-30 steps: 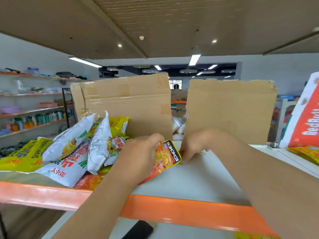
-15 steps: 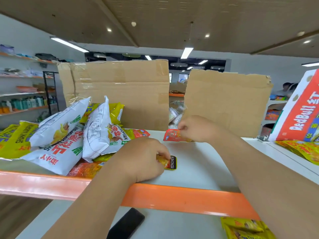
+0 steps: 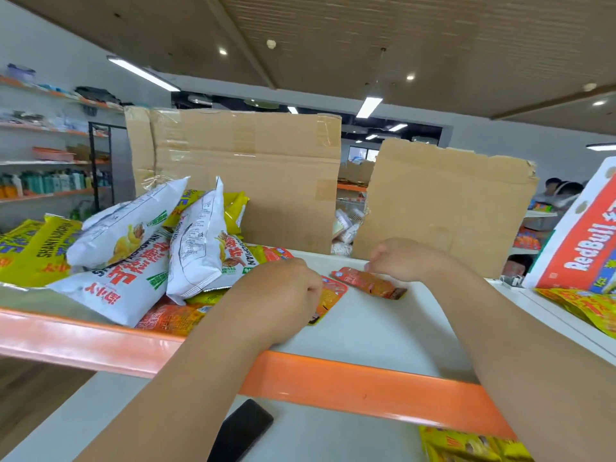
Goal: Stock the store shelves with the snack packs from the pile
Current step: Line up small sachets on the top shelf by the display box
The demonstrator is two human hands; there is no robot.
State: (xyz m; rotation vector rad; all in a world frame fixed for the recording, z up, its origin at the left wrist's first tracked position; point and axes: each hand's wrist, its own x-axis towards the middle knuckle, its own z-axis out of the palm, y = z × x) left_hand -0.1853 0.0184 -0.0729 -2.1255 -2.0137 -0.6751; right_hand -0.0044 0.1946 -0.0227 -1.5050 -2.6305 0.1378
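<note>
- The orange rail (image 3: 333, 378) runs along the front edge of the white shelf board (image 3: 383, 328); everything below is placed from it.
- Left hand (image 3: 283, 291): just behind the rail near its middle, knuckles up, fingers curled down onto the orange snack pack (image 3: 331, 296) and gripping its left part. The pack lies flat on the board, its right end sticking out from under the fingers.
- Right hand (image 3: 400, 258): farther back from the rail and to the right, fingers bent downward, tips at the far edge of the red snack pack (image 3: 370, 283) — whether they pinch it or only touch it I cannot tell.
- The red snack pack lies flat and slanted, behind the rail, just beyond the orange one.
- The pile (image 3: 133, 255) of white and yellow bags sits behind the rail's left stretch, touching the left forearm.
- Cardboard sheets (image 3: 240, 175) stand upright at the back, well behind the rail.
- A RedBull carton (image 3: 580, 241) leans behind the rail's right end.
- A black phone (image 3: 243, 431) lies below the rail — on the lower shelf.
</note>
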